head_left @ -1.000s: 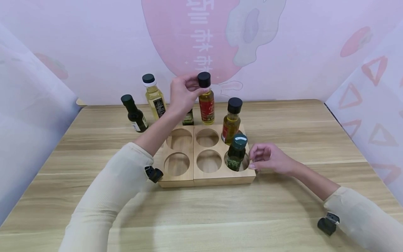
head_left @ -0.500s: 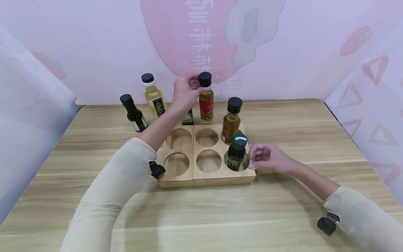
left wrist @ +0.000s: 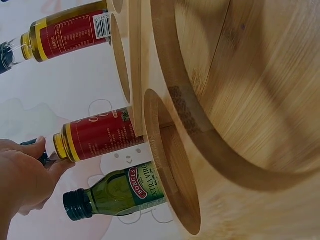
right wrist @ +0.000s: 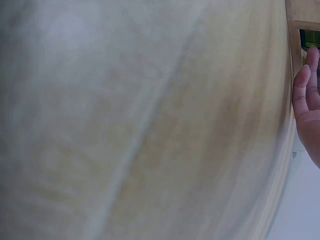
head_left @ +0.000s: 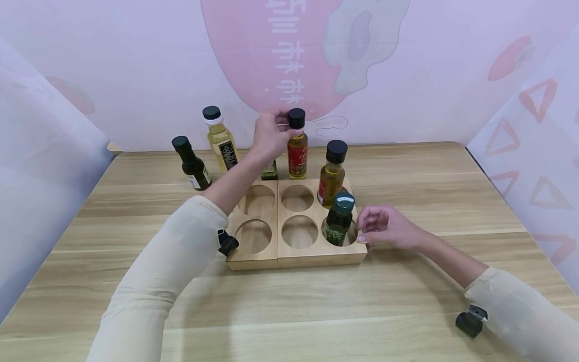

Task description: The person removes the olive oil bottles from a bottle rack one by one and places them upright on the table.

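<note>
Behind the wooden bottle rack [head_left: 300, 260], my left hand [head_left: 271, 134] pinches a red-labelled oil bottle [head_left: 297, 156] just below its black cap. This bottle stands upright; in the left wrist view the thumb and fingers of the left hand [left wrist: 27, 175] close round its neck. My right hand [head_left: 391, 227] is at the rack's right edge, fingers loosely bent and thumb by the front corner. Close to it, a dark green bottle [head_left: 339, 221] sits in the front right hole. A second red-labelled bottle [head_left: 331, 181] occupies the hole behind that one.
Left of the rack stand a small dark bottle [head_left: 194, 168] and a pale yellow oil bottle [head_left: 221, 138]. A green olive oil bottle [left wrist: 120, 192] is partly hidden by my left arm in the head view. The patterned back wall [head_left: 429, 100] rises behind the table.
My left hand has shifted slightly right with the red-labelled oil bottle and, in the last half second, come down a little. My right hand keeps its place.
</note>
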`<state>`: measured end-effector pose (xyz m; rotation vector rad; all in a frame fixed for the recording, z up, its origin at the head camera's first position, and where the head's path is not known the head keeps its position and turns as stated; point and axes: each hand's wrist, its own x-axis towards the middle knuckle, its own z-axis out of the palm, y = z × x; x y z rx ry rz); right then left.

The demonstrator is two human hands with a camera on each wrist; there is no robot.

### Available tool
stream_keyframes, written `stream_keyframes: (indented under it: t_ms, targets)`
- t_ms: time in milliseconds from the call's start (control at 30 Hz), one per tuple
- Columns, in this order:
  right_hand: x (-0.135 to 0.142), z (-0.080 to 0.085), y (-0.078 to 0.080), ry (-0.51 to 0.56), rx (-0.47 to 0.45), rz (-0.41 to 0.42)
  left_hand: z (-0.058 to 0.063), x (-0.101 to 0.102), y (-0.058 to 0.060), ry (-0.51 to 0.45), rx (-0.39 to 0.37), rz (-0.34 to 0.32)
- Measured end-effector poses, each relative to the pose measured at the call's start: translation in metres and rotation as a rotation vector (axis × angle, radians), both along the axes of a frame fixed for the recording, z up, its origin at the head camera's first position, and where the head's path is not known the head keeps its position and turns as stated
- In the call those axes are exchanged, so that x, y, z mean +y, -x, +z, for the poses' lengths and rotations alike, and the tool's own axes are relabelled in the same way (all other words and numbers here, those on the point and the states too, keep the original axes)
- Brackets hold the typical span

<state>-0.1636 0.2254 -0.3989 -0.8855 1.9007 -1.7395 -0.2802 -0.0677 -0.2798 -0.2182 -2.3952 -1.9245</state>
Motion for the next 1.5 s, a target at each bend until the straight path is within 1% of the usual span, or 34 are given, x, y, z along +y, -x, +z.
stream_keyframes:
  t_ms: [200,433,633,867,1033,1167,1267,1400,1500]
  targets:
    - [0.0,0.0,0.0,0.006,0.002,0.003,-0.003,0.0,0.001,0.0,-0.022,0.0]
    - [-0.002,0.0,-0.001,0.007,0.005,0.003,-0.003,-0.002,0.001,0.018,-0.036,-0.005]
    - [-0.002,0.001,-0.001,0.006,-0.002,-0.001,-0.004,-0.004,0.002,0.052,-0.018,-0.031]
    - [-0.002,0.0,0.0,0.007,0.0,0.003,-0.003,-0.005,0.003,0.056,-0.024,-0.049]
    - [-0.002,0.0,0.002,0.012,-0.001,0.005,0.0,-0.008,0.002,0.074,-0.034,-0.092]
    - [-0.002,0.0,0.002,0.008,0.0,0.004,0.004,-0.012,-0.003,0.107,-0.038,-0.136]
    - [-0.002,-0.001,0.003,0.003,0.004,0.003,0.007,-0.016,-0.009,0.141,-0.018,-0.163]
    - [-0.001,-0.001,0.003,-0.001,0.007,0.001,0.013,-0.022,-0.019,0.193,-0.031,-0.164]
    - [-0.001,-0.002,0.004,-0.006,0.008,-0.005,0.016,-0.028,-0.026,0.206,-0.048,-0.161]
